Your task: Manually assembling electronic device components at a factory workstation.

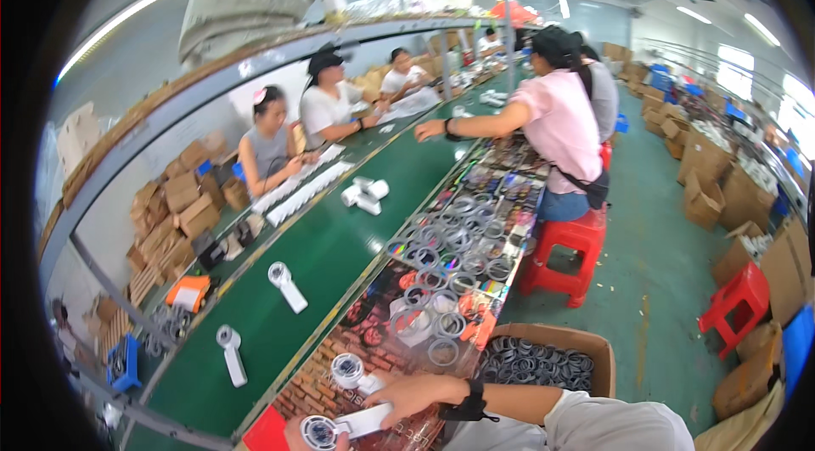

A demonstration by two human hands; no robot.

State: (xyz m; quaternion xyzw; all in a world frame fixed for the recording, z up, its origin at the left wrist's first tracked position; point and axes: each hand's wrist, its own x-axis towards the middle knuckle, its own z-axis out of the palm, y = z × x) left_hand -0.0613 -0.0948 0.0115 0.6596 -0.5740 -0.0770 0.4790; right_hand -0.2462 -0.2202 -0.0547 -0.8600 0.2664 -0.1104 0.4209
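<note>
At the lower edge of the head view, a white handheld fan (363, 421) with a round grilled head lies between my hands. My left hand (295, 431) is closed around the head end, partly cut off by the picture's edge. Reaching in from the right, my right hand (412, 397) has its fingers closed on the handle end; a black band circles that wrist. Just beyond, a second white fan (346, 369) rests on the printed work surface (327, 345), its handle close to my right fingers. Many grey rings (442, 325) are spread farther along this surface.
A green conveyor belt (331, 251) runs along the left, carrying several white fans (287, 287). A cardboard box of grey rings (607, 357) stands right of my arm. A co-worker in pink (564, 111) sits on a red stool (567, 251); others sit across the belt.
</note>
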